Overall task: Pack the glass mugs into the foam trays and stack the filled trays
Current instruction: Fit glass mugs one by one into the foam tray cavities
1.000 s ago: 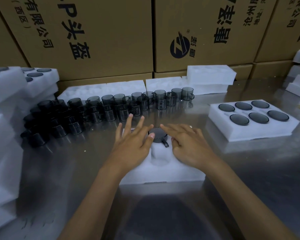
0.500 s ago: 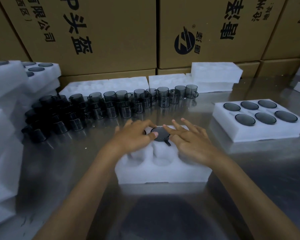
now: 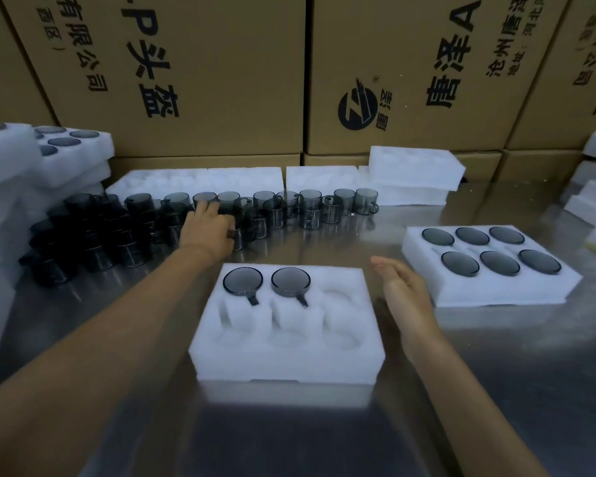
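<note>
My left hand was out among the cluster of smoked-glass mugs standing on the steel table, its fingers curled down around one mug at the near edge of the group; how firmly I had hold of it could not be told, since my hand covered most of it. My right hand hung just beside the right edge of the foam tray in front of me, fingers straight and together, holding nothing. That tray had two mugs seated in its far-left and far-middle pockets, handles pointing toward me; the other pockets looked bare. To the right sat a filled tray with six mugs in it. Bare foam trays lay behind the mug cluster, more foam stacked at the left, with printed cardboard cartons along the back.
</note>
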The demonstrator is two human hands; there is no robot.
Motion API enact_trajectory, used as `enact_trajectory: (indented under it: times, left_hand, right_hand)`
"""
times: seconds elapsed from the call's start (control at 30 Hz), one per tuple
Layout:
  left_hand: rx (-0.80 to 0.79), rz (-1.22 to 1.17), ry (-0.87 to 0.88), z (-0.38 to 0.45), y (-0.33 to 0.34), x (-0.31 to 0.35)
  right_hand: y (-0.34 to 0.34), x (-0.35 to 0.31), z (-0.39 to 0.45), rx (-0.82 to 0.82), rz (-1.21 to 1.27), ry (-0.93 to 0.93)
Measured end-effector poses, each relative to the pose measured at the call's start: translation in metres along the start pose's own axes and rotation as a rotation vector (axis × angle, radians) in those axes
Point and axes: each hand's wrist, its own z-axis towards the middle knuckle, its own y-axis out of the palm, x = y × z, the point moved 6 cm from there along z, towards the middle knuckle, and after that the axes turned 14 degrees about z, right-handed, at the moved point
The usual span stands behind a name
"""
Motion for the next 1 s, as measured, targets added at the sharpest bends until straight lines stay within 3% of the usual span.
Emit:
enact_trajectory:
  times: [0.17,0.33,0.5,0.67,1.0]
  left_hand:
    - [0.107,-0.285,0.064,-0.027,-0.012,0.001]
    - [0.31,-0.534,0.198,-0.065,-0.068,0.025]
    - [0.359,-0.758,0.349,-0.111,-0.097,0.072]
    - [0.205,-1.0,0.332,-0.121,-0.085,0.101]
    - [-0.069,-1.04,0.321,-0.114,-0.048,0.117]
  right_hand:
    - [0.006,-0.013,-0.005,-0.036,-0.062,-0.105]
    - [0.039,-0.034,-0.027,-0.252,-0.124,-0.297]
    - [0.029,-0.047,-0.042,-0.292,0.05,-0.32]
    - [0.011,-0.04,-0.045,-0.249,0.031,-0.255]
    - [0.008,-0.03,-0.039,-0.322,-0.06,-0.171]
